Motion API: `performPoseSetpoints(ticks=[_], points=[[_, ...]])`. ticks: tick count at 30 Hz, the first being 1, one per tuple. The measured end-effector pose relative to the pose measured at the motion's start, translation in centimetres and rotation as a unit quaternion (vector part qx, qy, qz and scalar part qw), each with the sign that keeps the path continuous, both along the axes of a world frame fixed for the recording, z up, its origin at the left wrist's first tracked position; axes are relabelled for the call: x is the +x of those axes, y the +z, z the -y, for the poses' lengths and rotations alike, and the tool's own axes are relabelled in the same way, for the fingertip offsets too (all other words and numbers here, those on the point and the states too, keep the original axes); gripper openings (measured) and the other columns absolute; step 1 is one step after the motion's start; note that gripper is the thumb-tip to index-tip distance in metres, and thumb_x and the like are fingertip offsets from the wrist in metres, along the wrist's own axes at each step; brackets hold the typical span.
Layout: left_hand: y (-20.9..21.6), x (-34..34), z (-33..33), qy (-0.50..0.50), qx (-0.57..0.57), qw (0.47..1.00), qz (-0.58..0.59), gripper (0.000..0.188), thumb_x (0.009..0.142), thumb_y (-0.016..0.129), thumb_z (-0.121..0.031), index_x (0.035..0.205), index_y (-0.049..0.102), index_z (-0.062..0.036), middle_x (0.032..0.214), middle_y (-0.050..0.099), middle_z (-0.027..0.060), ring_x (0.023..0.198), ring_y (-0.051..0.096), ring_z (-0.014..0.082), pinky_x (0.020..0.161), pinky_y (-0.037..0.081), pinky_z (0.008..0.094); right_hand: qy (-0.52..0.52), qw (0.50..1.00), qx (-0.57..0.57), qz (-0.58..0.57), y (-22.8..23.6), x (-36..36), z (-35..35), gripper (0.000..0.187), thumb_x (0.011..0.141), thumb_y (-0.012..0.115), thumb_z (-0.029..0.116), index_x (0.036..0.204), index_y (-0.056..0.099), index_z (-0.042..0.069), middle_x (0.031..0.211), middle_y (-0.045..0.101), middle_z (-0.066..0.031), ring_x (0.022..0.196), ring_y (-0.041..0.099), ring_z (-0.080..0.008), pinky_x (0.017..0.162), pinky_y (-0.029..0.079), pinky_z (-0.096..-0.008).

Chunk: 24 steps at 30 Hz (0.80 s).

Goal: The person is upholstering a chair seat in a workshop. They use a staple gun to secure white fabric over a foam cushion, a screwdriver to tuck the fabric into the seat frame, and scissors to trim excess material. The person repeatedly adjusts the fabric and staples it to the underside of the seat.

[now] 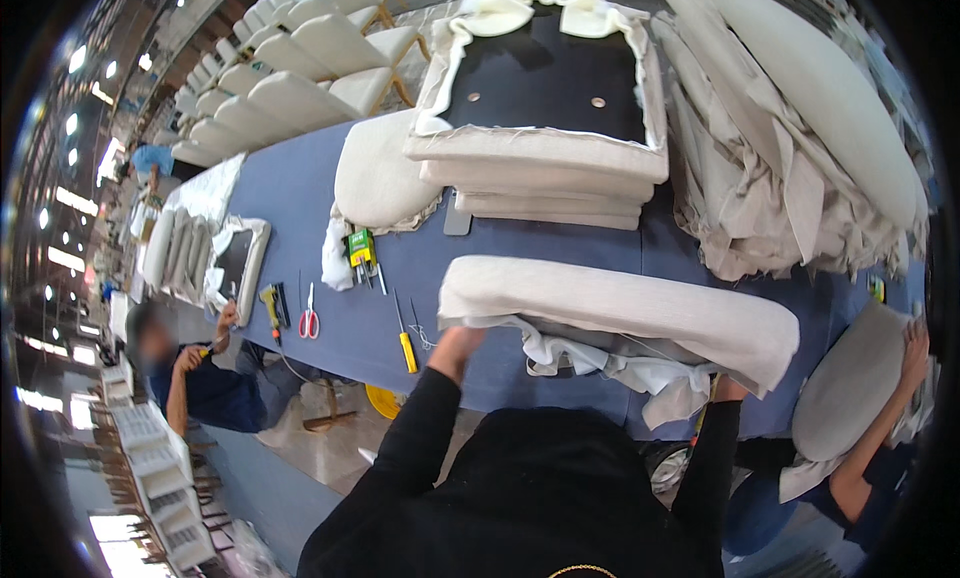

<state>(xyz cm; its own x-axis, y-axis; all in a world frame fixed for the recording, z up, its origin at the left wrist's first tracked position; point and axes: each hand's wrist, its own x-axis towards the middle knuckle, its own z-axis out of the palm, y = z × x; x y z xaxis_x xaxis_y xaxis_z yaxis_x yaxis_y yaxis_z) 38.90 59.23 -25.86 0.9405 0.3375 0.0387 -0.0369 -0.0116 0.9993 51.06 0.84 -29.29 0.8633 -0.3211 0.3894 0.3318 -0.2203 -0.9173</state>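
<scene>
A beige upholstered chair pad (620,303) is tilted up on its edge in front of me, its padded side facing away. White lining and loose fabric (670,383) hang from its near, lower side. My left hand (460,346) grips the pad's left end, with the fingers tucked out of sight beneath it. At the right end, my right hand (728,386) holds the lower edge, partly covered by the pad and fabric. A yellow-handled screwdriver (408,348) lies on the table just left of my left hand.
The blue-covered table (300,193) bears red-handled scissors (310,318), a staple gun (272,308), a green box (360,246) and a phone (457,218). Stacked pads (540,178) stand beyond; fabric covers (750,198) heap at far right. Co-workers sit left (210,383) and right (860,478).
</scene>
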Motion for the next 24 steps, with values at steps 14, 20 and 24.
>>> performPoseSetpoints(ticks=[14, 20, 24], points=[[31.7, 5.4, 6.9, -0.196, 0.154, 0.96, 0.125, 0.058, 0.091, 0.065, -0.037, 0.133, 0.067, 0.0035, 0.129, 0.073, 0.0143, 0.122, 0.069, 0.0268, 0.108, 0.05, 0.0386, 0.032, 0.92, -0.275, -0.276, -3.1, -9.6, -4.0, 0.039, 0.092, 0.079, 0.015, 0.13, 0.072, 0.006, 0.125, 0.075, -0.0178, 0.119, 0.071, -0.0347, 0.104, 0.055, -0.0434], [31.0, 6.5, 6.5, -0.224, 0.089, 0.959, 0.146, 0.056, 0.093, 0.058, -0.028, 0.139, 0.064, 0.0036, 0.137, 0.069, 0.0129, 0.129, 0.064, 0.0245, 0.114, 0.045, 0.0363, -0.136, 0.871, -0.377, -0.283, -5.3, -9.0, 3.9, 0.05, 0.085, 0.075, 0.007, 0.135, 0.067, 0.004, 0.127, 0.072, -0.0221, 0.119, 0.069, -0.0408, 0.104, 0.054, -0.0482], [31.3, 6.1, 7.2, -0.192, 0.156, 0.955, 0.163, 0.048, 0.091, 0.06, -0.014, 0.137, 0.065, 0.0009, 0.132, 0.072, 0.0115, 0.122, 0.067, 0.0228, 0.11, 0.049, 0.0362, -0.099, 0.885, -0.281, -0.358, -5.8, -7.8, 4.8, 0.061, 0.085, 0.079, 0.011, 0.143, 0.061, 0.006, 0.133, 0.071, -0.0246, 0.12, 0.069, -0.0449, 0.105, 0.054, -0.0516]])
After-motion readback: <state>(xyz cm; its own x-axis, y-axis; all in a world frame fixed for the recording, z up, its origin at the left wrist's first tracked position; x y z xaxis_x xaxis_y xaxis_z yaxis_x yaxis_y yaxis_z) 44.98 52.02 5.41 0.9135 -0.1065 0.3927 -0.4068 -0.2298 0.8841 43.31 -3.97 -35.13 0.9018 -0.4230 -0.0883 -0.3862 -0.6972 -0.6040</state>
